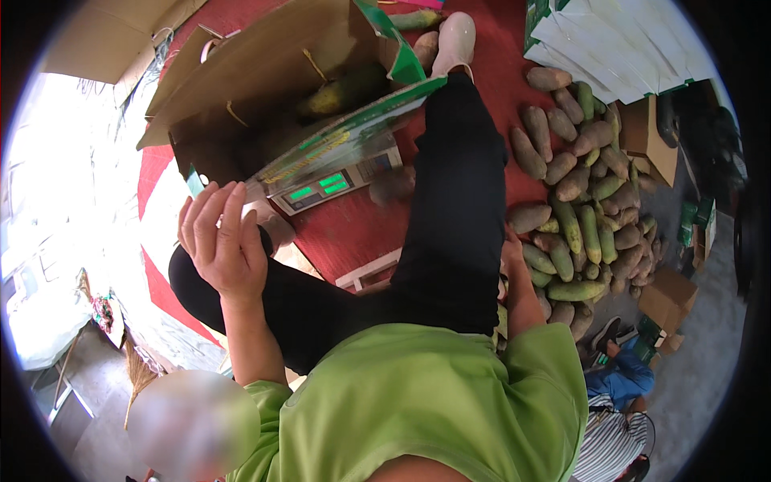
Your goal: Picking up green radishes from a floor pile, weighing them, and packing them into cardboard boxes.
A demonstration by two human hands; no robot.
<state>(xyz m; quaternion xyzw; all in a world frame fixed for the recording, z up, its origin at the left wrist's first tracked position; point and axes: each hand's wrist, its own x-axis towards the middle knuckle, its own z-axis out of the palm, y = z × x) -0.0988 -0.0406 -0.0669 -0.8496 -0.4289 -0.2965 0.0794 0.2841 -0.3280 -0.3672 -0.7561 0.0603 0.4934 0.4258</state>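
An open cardboard box with a green printed side rests on a digital scale with lit green displays. Inside lies a long green vegetable, partly in shadow. My left hand is raised near the box's front left corner, fingers stretched and nothing in them. On the right, my right hand reaches down beside my thigh at the edge of a heap of long green and brown vegetables that look like radishes. My leg hides most of its fingers, and whether it grips anything cannot be seen.
A red mat lies under the scale. White flattened cartons stand at the far right. Small cardboard boxes and another person are beyond the heap. A straw broom is at the lower left.
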